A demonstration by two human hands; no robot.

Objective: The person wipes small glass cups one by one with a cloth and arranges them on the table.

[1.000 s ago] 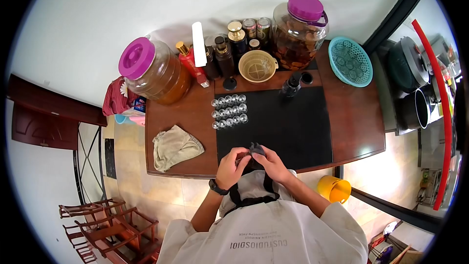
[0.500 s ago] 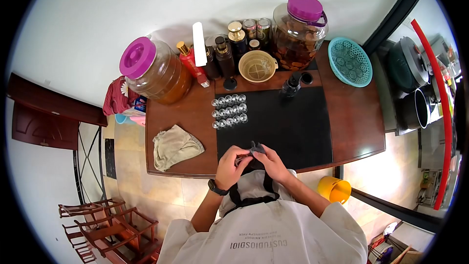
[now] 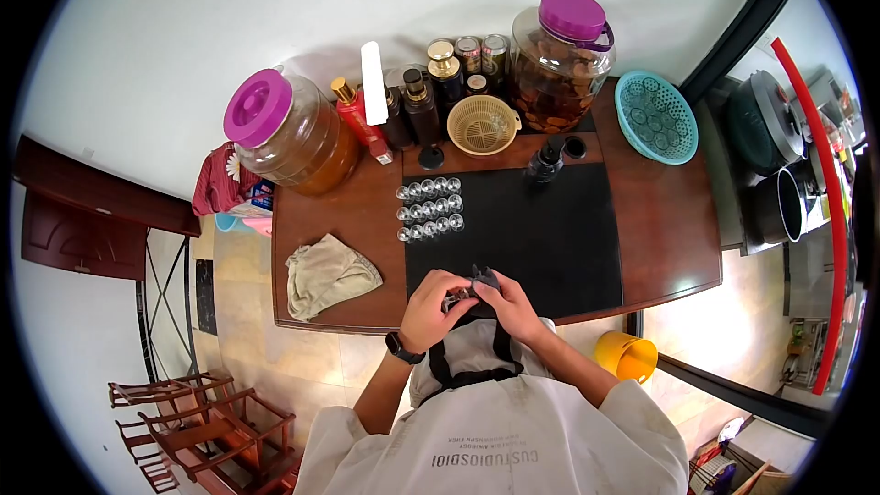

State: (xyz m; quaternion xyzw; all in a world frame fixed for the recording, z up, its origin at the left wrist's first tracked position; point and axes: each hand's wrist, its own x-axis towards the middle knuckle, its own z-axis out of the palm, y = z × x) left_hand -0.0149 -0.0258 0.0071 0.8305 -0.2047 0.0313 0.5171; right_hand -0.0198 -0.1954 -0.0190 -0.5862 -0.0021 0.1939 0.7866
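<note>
Both of my hands meet over the front edge of the black mat. My left hand is closed around a small clear glass, mostly covered by the fingers. Pinched in my right hand is a dark grey cloth, bunched against the glass. Beyond my hands, several small clear glasses stand in three rows on the mat's left part. A crumpled beige cloth lies on the brown table to the left.
Along the wall stand two big jars with purple lids, several bottles and a beige basket. A turquoise basket holding glasses sits at the right. One dark bottle is at the mat's back edge. A yellow bucket is on the floor.
My left hand has shifted very slightly left, and a little more of the glass shows between the fingers. The right hand still grips the dark cloth; the table items are unchanged.
</note>
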